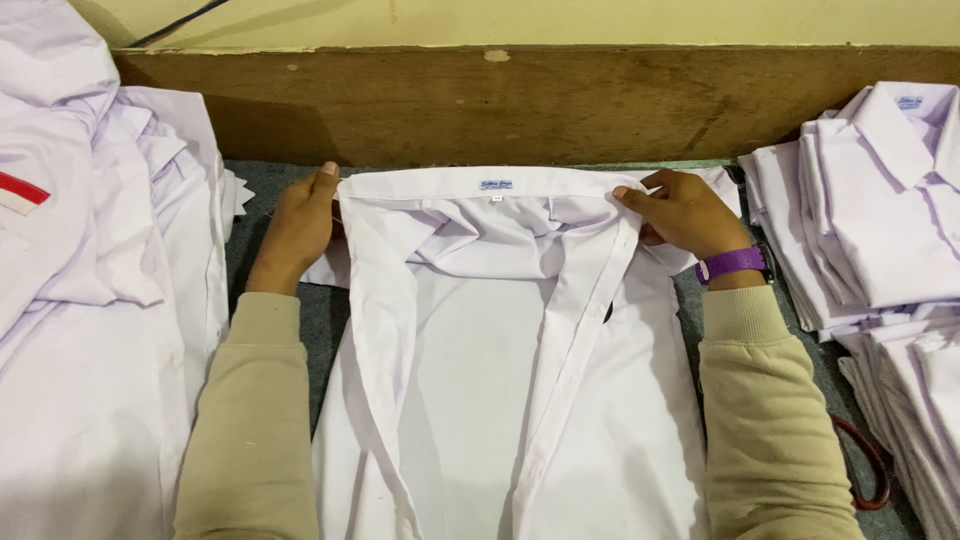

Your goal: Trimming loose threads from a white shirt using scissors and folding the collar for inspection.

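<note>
A white shirt (500,380) lies spread on the grey table (262,185), collar toward the far side, front open with the placket running diagonally. My left hand (298,228) grips the left end of the collar. My right hand (680,212) pinches the right end of the collar and the top of the placket; a purple band (733,263) sits on that wrist. Both arms wear beige sleeves.
A loose heap of white shirts (90,300) lies at the left, one with a red and white patch (20,192). Folded white shirts (880,200) are stacked at the right. A wooden board (520,100) runs along the far edge. A red loop (870,465) lies near my right elbow.
</note>
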